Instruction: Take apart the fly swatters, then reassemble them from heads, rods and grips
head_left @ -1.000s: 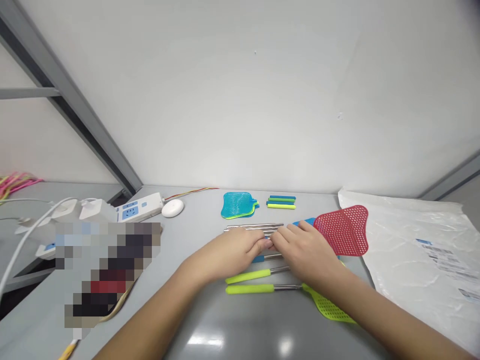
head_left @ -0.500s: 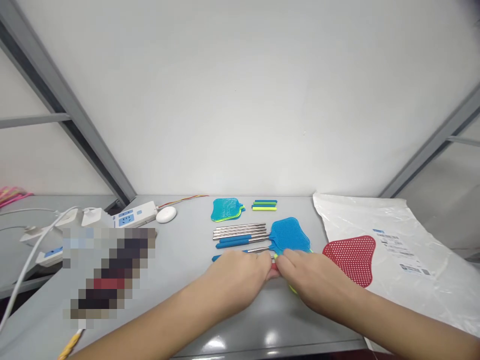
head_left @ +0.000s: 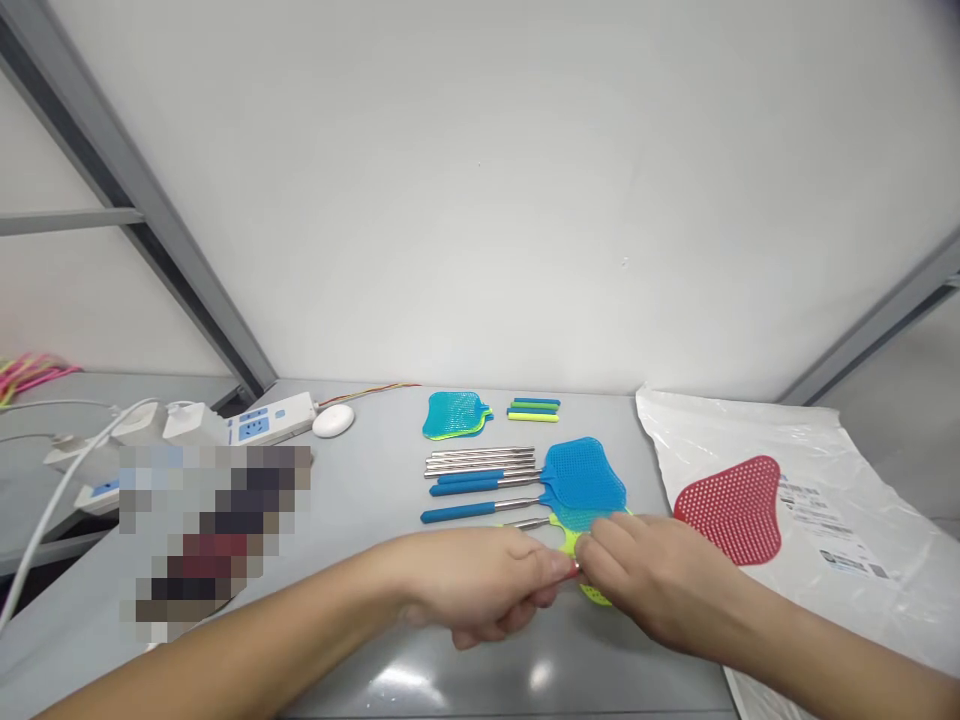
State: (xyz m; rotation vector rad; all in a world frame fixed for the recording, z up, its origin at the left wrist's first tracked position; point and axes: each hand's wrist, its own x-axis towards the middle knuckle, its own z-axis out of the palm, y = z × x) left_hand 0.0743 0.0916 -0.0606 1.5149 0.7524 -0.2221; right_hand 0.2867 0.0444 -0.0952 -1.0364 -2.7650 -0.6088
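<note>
My left hand (head_left: 499,580) is closed around a red fly swatter handle, whose end shows between my hands. My right hand (head_left: 649,575) is closed beside it, at the rod or neck end, hiding most of the join. Beyond that hand, the perforated red fly swatter (head_left: 731,508) head sticks out over a white plastic bag. Behind my hands, blue fly swatters (head_left: 579,475) lie with blue grips (head_left: 459,512) pointing left. A yellow-green fly swatter (head_left: 596,593) is partly covered by my right hand.
Metal rods (head_left: 480,460) lie beyond the blue grips. Farther back are loose swatter heads (head_left: 454,413) and short coloured grips (head_left: 534,409). Power strips (head_left: 270,420), a white oval object (head_left: 333,421) and a pixelated item stand left. The white plastic bag (head_left: 817,430) covers the right side.
The red swatter head has shifted right. My left hand has turned, its fingers now showing underneath, and both hands have moved slightly nearer to me.
</note>
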